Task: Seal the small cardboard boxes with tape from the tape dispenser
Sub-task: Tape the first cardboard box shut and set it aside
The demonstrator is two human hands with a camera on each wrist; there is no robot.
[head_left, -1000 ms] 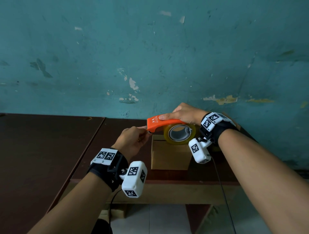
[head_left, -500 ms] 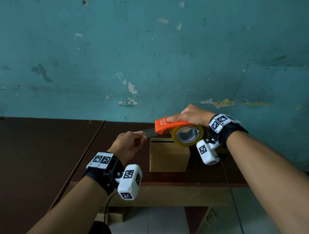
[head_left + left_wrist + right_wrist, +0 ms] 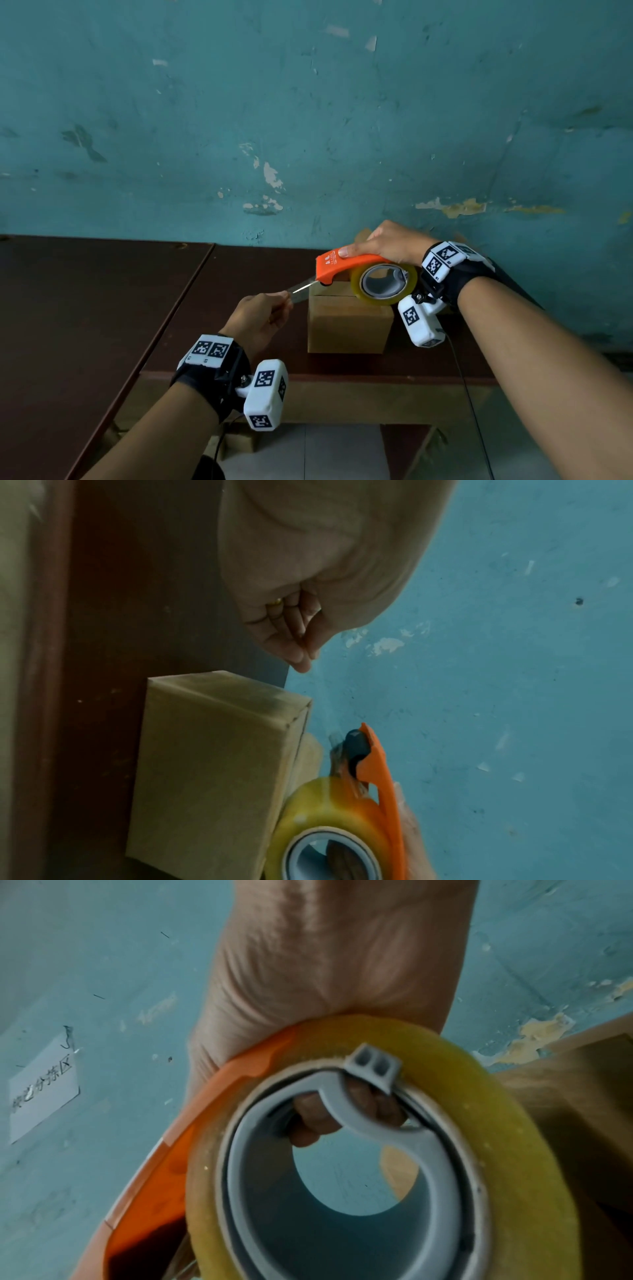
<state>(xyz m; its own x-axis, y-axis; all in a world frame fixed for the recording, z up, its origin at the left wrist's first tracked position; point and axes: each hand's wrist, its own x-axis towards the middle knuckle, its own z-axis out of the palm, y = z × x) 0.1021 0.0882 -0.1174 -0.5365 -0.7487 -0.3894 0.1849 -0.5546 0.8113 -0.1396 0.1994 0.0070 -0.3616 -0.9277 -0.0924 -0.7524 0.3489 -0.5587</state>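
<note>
Near the front edge of the dark brown wooden table: small plain cardboard box, upright. Above its top: orange plastic tape dispenser with yellowish tape roll, gripped by right hand. Left hand pinches the clear tape strip drawn from the dispenser's nose.

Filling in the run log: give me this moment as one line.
left hand: pinches tape end | right hand: grips tape dispenser over cardboard box | tape not yet on box
</note>
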